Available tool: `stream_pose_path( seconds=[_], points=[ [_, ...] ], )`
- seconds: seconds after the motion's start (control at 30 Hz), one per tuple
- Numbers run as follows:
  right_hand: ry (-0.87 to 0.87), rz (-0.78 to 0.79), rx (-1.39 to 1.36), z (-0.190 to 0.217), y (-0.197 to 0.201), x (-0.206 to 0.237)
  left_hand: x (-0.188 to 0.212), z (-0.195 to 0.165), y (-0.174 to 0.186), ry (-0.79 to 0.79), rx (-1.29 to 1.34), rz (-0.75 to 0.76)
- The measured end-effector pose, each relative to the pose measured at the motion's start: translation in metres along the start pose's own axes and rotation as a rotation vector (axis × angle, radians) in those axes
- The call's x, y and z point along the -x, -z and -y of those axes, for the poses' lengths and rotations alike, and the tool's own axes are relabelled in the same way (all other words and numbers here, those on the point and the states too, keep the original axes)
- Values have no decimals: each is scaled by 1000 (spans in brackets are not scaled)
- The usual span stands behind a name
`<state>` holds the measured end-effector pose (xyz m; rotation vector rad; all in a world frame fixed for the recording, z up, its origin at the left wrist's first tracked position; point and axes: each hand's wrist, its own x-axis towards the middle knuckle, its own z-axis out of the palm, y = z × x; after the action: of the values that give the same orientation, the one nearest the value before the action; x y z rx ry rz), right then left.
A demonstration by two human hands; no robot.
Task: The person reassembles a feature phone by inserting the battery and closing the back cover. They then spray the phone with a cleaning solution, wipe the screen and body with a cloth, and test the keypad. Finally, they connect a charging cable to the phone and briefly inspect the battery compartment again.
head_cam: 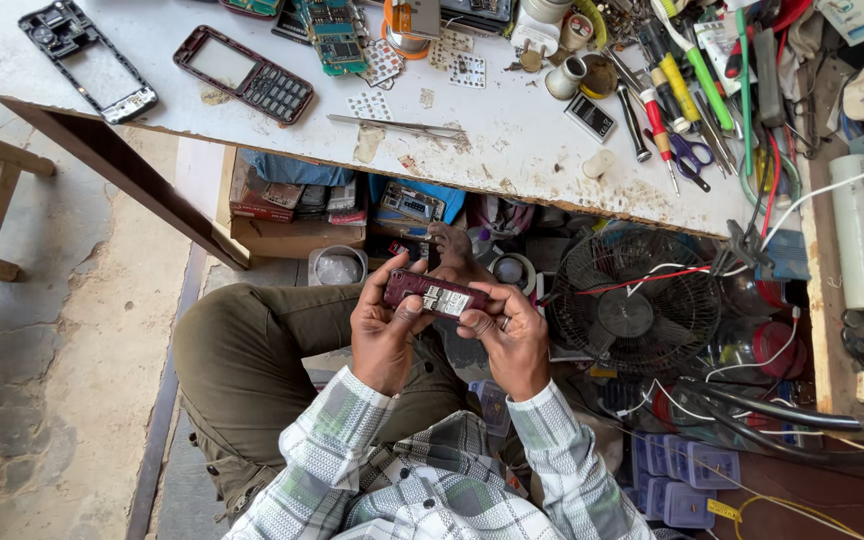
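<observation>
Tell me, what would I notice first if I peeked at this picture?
First you'd see two hands, the left hand and right hand, holding a dark red phone body with its back open, over the person's lap. Above them, a white workbench is scattered with phone parts, like a red phone front, and colourful screwdrivers. A black fan sits underneath at the right.

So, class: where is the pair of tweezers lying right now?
In the head view, the tweezers lie flat on the white workbench, near its front edge, right of the maroon phone front.
</observation>
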<state>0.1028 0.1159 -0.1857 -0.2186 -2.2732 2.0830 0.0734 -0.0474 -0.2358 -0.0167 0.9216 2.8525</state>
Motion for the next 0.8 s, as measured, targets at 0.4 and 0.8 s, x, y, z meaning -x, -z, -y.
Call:
stream_pose_path(
  seconds=[0.4,0.8],
  points=[
    [-91,104,-312,-9,-19,-4,1,-33,-25,-264,-280,80],
    [-172,18,-615,-30,-28,20,23,-20,-37,-64,-318,142]
  ],
)
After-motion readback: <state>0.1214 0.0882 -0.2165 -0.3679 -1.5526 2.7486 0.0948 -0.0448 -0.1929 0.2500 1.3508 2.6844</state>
